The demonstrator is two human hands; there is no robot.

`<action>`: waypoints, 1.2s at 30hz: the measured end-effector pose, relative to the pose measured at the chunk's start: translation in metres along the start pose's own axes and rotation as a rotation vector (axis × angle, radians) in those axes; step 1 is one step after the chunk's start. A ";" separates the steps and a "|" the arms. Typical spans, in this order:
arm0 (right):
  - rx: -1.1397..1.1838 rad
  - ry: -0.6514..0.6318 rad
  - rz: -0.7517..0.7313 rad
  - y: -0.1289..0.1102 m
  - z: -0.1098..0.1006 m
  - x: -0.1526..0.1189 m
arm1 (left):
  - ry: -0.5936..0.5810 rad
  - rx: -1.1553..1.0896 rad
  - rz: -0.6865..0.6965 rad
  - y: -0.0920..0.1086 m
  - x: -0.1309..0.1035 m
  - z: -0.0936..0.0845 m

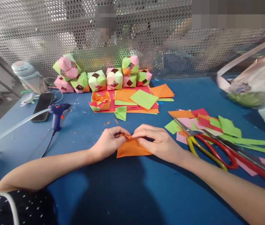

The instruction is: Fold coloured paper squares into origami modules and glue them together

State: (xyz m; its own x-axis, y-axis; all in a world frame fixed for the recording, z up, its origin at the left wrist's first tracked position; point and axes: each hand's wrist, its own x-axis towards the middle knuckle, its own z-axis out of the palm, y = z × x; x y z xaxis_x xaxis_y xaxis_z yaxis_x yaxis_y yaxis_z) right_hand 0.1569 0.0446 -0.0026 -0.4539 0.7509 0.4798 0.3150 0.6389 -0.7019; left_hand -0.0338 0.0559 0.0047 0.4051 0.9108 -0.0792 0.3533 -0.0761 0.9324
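A piece of orange paper (133,149) lies on the blue table in front of me, its far edge lifted and creased between my fingers. My left hand (110,142) pinches that far edge at its left part. With thumb and forefinger, my right hand (157,139) grips the same edge a little further right, covering the paper's right side. Beyond my hands sit a green folded paper piece (121,113), a green sheet (144,98) on a stack of coloured paper, and an orange and red folded paper piece (100,101).
Several folded paper balls (114,78) line the table's back edge by a perforated metal screen (160,40). To the left are a blue glue gun (57,115), a phone (42,106) and a white figure-shaped bottle (28,75). Scissors (207,147) and paper scraps (205,122) lie right, near a plastic bag (256,81).
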 end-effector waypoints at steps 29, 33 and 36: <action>-0.149 0.062 0.103 -0.006 0.009 -0.004 | -0.034 -0.130 0.015 0.000 -0.007 0.005; -0.124 0.067 0.175 -0.008 0.012 -0.005 | -0.021 -0.104 0.019 0.000 -0.008 0.007; -0.103 0.098 0.199 -0.010 0.013 -0.005 | -0.011 -0.115 0.008 0.000 -0.009 0.007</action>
State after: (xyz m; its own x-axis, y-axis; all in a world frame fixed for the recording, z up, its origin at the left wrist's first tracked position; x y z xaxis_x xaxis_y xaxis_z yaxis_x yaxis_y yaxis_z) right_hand 0.1457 0.0323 -0.0050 -0.2927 0.8731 0.3899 0.4757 0.4867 -0.7327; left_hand -0.0315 0.0445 0.0025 0.4171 0.9057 -0.0753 0.2514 -0.0353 0.9672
